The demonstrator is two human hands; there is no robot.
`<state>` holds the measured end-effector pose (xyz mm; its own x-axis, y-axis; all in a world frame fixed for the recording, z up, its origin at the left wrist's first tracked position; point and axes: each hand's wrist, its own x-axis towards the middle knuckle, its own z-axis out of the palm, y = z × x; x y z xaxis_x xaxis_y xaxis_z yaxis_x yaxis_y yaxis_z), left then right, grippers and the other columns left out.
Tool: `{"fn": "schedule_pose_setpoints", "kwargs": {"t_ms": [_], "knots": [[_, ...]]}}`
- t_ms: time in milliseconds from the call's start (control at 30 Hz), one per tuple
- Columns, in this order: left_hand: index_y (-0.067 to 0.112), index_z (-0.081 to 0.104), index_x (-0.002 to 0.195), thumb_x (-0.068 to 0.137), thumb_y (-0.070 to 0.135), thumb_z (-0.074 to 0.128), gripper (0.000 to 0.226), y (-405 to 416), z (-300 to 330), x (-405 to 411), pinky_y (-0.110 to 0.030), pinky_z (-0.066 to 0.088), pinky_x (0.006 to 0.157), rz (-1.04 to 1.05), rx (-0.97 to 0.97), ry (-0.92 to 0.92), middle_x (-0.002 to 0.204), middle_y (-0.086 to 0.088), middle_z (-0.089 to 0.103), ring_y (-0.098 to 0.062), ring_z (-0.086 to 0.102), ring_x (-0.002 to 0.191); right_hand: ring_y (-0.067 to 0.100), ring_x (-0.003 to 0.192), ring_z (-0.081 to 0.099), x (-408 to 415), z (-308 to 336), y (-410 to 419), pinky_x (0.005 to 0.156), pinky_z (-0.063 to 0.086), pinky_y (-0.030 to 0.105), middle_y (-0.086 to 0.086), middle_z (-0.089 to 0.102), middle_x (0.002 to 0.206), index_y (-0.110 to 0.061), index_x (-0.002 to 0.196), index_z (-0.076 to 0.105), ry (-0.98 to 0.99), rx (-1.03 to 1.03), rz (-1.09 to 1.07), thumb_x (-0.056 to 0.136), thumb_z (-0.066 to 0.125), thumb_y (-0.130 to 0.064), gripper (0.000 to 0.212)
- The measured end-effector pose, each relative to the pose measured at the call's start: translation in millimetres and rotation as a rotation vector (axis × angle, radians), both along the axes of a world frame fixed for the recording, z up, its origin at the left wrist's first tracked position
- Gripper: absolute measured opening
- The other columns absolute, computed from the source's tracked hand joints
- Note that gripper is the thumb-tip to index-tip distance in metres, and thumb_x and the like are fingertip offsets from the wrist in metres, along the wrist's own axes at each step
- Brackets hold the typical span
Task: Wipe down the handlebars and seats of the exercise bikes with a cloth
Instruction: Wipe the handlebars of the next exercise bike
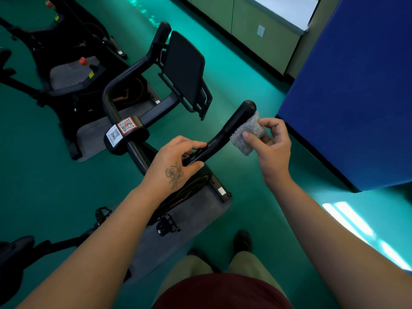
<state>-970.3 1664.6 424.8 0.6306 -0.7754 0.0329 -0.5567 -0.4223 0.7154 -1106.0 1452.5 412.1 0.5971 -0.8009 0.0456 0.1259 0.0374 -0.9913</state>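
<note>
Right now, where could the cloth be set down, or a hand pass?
Bare floor lies between the handlebar and blue pad; a hand passes there. The tablet holder offers a flat face. Left is crowded with bike frames.

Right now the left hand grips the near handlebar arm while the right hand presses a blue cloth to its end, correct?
Not quite: the cloth is grey, not blue, as the head view shows. The left hand does grip the handlebar arm, and the right hand presses the cloth near its end.

Cloth (246, 132) lies against the handlebar's (231, 128) right side, tablet holder (184, 71) beyond.
</note>
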Motion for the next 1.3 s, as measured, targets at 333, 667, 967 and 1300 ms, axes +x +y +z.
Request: {"fn": "schedule_pose_setpoints", "kwargs": {"t_ms": [333,667,967,1300], "knots": [[0.039,0.07,0.133,0.091,0.03,0.083,0.045,5.3,-1.5,0.1,-0.031,0.055,0.099,0.006,0.005,0.014,0.118,0.023,0.06,0.003,0.06,0.108,0.016,0.092,0.067,-6.5,-29.0,35.7,0.085,0.06,0.045,-0.009,0.067,0.104,-0.024,0.098,0.065,0.134,-0.04,0.078,0.079,0.09,-0.006,0.037],[0.036,0.07,0.132,0.091,0.031,0.083,0.044,13.0,-6.4,2.7,-0.03,0.055,0.097,0.009,-0.003,0.011,0.116,0.023,0.06,0.004,0.06,0.105,0.006,0.084,0.058,0.8,-12.5,22.5,0.078,0.055,0.035,-0.028,0.062,0.1,-0.015,0.106,0.063,0.108,-0.089,-0.069,0.084,0.087,-0.008,0.033],[0.038,0.07,0.132,0.091,0.03,0.083,0.044,17.7,-8.6,3.7,-0.031,0.055,0.098,-0.008,-0.014,0.01,0.115,0.024,0.06,0.004,0.06,0.106,0.018,0.102,0.067,-3.0,-33.7,63.4,0.092,0.058,0.045,-0.015,0.065,0.105,-0.027,0.1,0.064,0.196,-0.134,0.06,0.081,0.088,-0.017,0.032],[0.037,0.071,0.131,0.091,0.029,0.083,0.042,30.8,-9.2,3.6,-0.039,0.056,0.1,-0.008,-0.03,0.028,0.116,0.02,0.061,0.002,0.061,0.106,0.004,0.09,0.061,1.1,-19.1,40.4,0.083,0.058,0.035,-0.01,0.058,0.108,-0.018,0.107,0.058,0.139,-0.128,-0.068,0.089,0.083,-0.012,0.031]]}}
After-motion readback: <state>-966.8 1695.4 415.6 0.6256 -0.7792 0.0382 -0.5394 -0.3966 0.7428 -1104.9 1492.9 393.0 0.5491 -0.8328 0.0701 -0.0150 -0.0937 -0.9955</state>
